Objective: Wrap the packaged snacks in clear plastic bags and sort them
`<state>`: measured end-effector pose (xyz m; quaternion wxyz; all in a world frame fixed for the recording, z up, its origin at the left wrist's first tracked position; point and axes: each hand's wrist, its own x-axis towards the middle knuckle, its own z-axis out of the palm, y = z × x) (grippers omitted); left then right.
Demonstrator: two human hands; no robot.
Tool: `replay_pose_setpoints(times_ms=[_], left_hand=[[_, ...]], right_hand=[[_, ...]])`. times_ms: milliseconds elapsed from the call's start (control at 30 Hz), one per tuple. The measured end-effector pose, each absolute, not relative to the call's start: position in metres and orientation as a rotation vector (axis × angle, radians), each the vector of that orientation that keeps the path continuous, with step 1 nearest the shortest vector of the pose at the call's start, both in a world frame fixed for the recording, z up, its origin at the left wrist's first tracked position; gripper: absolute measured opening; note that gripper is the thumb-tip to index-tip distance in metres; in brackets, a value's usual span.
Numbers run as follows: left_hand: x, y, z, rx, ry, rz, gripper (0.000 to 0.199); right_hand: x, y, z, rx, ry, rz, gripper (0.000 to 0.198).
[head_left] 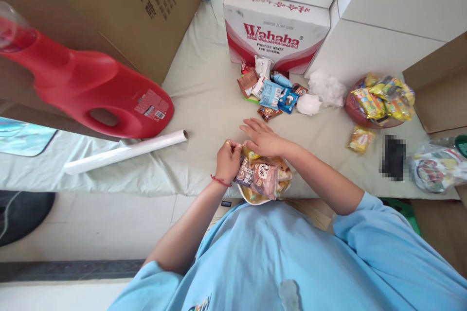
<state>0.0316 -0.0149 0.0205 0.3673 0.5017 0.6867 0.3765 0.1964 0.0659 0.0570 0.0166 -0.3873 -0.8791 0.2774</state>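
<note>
A bowl [258, 202] with a pale rim sits at the front edge of the cloth, close against my body. It is heaped with wrapped snacks, among them a pink packet [265, 178] and a dark cocoa packet [245, 171]. My left hand [228, 159], a red string at its wrist, is closed in a fist-like pinch at the bowl's far left side; whatever its fingers hold is hidden. Over the far side of the heap lies my right hand [263, 137], palm down, fingers stretched out to the left above a yellow wrapper.
Beyond my hands are piled snack packets [270, 94] before a Wahaha carton [277, 34]. A red bowl [355, 112] of yellow packets and crumpled clear plastic [328, 88] stand right. On the left are a big red bottle [105, 90], a white roll [127, 151] and a cardboard box [146, 14].
</note>
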Motion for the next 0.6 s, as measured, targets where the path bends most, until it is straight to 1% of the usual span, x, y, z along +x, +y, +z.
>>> replay_pose_setpoints(times_ms=[100,167,267,400,467,600], left_hand=[[0.03,-0.012,0.022,1.271,1.729,0.959,0.015],[0.027,-0.012,0.023,1.247,1.681,0.956,0.019],[0.015,-0.02,0.026,1.134,1.604,1.022,0.029],[-0.01,-0.051,0.031,0.883,1.587,1.072,0.042],[-0.018,-0.074,0.034,0.792,1.551,0.978,0.052],[-0.012,-0.116,0.04,0.685,1.303,0.706,0.087]], right_hand=[[0.19,0.061,0.063,-1.372,-2.735,0.855,0.059],[0.191,0.062,0.068,-1.419,-2.709,0.913,0.061],[0.205,0.071,0.076,-1.322,-2.542,1.02,0.064],[0.248,0.08,0.088,-1.185,-2.101,0.886,0.056],[0.268,0.074,0.091,-1.192,-2.036,0.858,0.05],[0.279,0.046,0.086,-1.17,-2.267,0.999,0.044]])
